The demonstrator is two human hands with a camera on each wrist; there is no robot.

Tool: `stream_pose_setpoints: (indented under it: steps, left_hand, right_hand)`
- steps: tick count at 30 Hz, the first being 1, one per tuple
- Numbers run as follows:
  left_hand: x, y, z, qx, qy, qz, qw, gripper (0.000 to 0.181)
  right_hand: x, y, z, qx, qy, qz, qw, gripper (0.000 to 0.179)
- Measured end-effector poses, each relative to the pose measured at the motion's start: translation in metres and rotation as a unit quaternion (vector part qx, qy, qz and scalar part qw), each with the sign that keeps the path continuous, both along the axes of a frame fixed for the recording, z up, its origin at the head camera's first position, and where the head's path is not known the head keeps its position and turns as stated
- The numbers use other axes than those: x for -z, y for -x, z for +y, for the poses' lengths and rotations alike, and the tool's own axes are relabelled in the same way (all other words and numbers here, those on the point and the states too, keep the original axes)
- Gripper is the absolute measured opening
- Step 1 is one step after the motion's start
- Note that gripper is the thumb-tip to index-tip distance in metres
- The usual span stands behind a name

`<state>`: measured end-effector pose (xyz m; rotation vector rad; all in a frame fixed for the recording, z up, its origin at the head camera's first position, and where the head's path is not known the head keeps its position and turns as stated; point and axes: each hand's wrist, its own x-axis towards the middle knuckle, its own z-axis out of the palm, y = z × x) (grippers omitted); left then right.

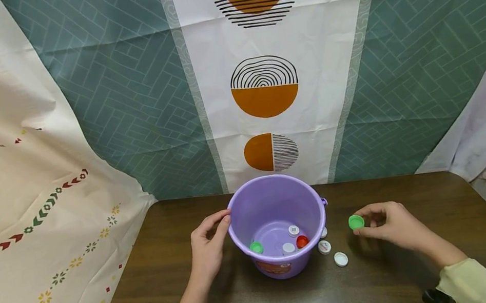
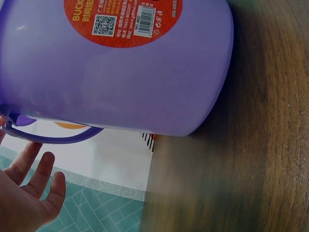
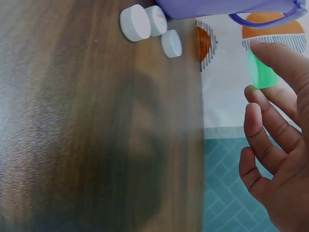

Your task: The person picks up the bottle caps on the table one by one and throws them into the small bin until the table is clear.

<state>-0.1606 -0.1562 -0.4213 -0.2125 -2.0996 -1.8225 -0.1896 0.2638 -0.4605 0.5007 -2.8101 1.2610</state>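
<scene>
A purple bucket [image 1: 271,189] stands upright on the table, its round mouth facing up. At its left rim my left hand [image 1: 207,247] pinches the edge with thumb and index finger, close to the handle [image 2: 58,137]; the other fingers hang loosely curled below. Inside lie a green cap [image 1: 256,247], a red cap [image 1: 302,241] and two white caps [image 1: 288,248]. To the right of the bucket, my right hand [image 1: 395,226] holds another green bottle cap [image 1: 356,222] between thumb and index finger, raised above the table. Its contents side faces the bucket.
Three white caps [image 1: 340,259] lie on the brown wooden table [image 1: 311,302] beside the bucket's right side, one partly hidden behind it. A patterned cloth [image 1: 125,111] hangs along the table's back edge, with pale cloths at the left and right sides.
</scene>
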Motion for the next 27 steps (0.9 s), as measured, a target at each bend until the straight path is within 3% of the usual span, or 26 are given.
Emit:
stream_pose_setpoints:
  steps: [8, 18, 23, 27]
  left_hand:
    - [0.0, 0.001, 0.002, 0.005, -0.001, -0.001, 1.0, 0.023]
    - [-0.002, 0.001, 0.002, 0.005, 0.002, 0.003, 1.0, 0.022]
    - [0.001, 0.0, -0.001, -0.002, 0.006, -0.001, 1.0, 0.023]
    - [0.002, 0.0, -0.001, -0.001, 0.008, 0.003, 1.0, 0.023]
  right_hand:
    - [-0.018, -0.001, -0.003, 0.018, 0.012, 0.033, 0.9992, 0.028]
    - [-0.066, -0.012, -0.031, 0.039, 0.024, 0.049, 0.9978, 0.029]
    - [-0.074, -0.01, -0.04, 0.048, 0.028, 0.055, 0.9969, 0.03]
    - [-0.07, -0.001, -0.041, 0.059, 0.027, 0.059, 0.9961, 0.031]
